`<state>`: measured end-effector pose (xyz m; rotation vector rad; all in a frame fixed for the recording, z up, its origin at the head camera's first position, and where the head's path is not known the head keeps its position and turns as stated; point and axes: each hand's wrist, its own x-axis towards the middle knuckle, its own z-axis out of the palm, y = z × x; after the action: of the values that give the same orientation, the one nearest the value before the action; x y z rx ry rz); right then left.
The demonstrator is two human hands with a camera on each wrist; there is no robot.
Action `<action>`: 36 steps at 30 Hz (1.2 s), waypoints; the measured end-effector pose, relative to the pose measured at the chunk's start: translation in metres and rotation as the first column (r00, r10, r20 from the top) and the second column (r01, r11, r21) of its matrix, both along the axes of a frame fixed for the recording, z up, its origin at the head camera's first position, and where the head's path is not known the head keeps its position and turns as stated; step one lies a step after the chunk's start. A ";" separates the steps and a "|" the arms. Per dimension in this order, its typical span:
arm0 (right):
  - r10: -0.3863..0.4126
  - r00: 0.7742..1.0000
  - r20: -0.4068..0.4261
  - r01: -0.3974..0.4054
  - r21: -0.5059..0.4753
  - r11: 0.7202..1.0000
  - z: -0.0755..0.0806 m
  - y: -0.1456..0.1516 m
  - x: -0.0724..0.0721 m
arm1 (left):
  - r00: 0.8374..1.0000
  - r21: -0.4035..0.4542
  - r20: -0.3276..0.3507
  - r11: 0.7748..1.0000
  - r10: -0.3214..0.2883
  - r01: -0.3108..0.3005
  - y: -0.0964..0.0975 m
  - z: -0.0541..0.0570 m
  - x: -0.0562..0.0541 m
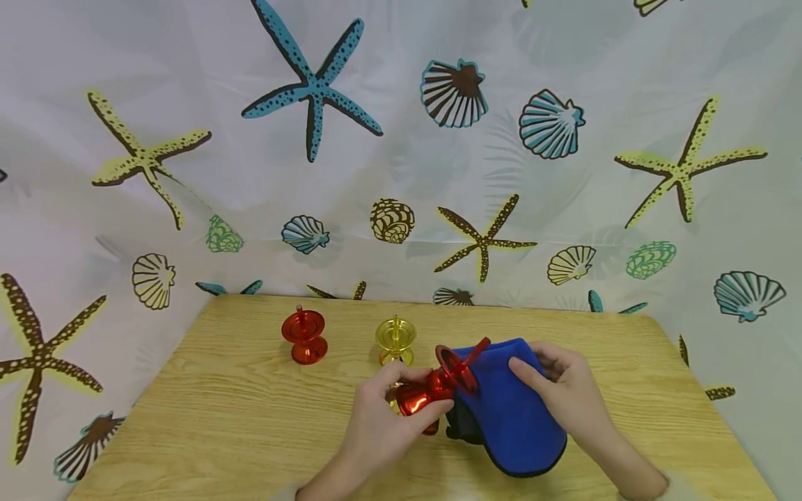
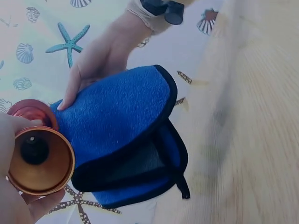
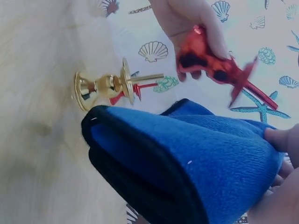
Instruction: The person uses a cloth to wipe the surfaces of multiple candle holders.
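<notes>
A shiny red metal candle holder (image 1: pixel 416 398) is gripped by my left hand (image 1: pixel 382 417), tilted, its dish and spike pointing up and right. The left wrist view looks into its hollow base (image 2: pixel 60 161). My right hand (image 1: pixel 573 390) pinches a folded blue cloth (image 1: pixel 510 410) with black edging, thumb on the near face. The cloth hangs beside the holder's dish; whether they touch I cannot tell. Part of a gold object (image 1: pixel 392 400) shows behind my left fingers. A gold candle holder (image 3: pixel 99 88) stands on the table in the right wrist view.
Toward the back of the wooden table (image 1: pixel 238 417) stand another red candle holder (image 1: pixel 307 341) and a gold one (image 1: pixel 396 337), both upright. A white curtain (image 1: pixel 376 174) printed with starfish and shells hangs behind the table and along its sides.
</notes>
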<state>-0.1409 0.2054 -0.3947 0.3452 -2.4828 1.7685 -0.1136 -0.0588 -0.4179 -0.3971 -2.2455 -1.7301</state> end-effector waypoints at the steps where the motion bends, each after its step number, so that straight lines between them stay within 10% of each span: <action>1: -0.017 1.000 0.002 0.017 -0.016 1.000 -0.001 -0.002 0.001 | 0.999 0.031 0.039 0.999 0.020 -0.022 0.002 0.002 0.000; 13: -0.176 0.984 -0.019 0.169 -0.196 0.966 -0.016 -0.031 0.021 | 0.970 0.273 0.240 0.955 0.048 -0.115 0.021 0.010 -0.004; 36: -0.225 0.968 -0.110 0.194 -0.235 0.952 -0.014 -0.044 0.028 | 0.927 0.260 0.313 0.957 -0.208 0.127 0.021 0.009 -0.006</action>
<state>-0.1128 0.1611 -0.4082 0.1704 -2.1143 1.8433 -0.1191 -0.0382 -0.4094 -0.2622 -2.2397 -2.2796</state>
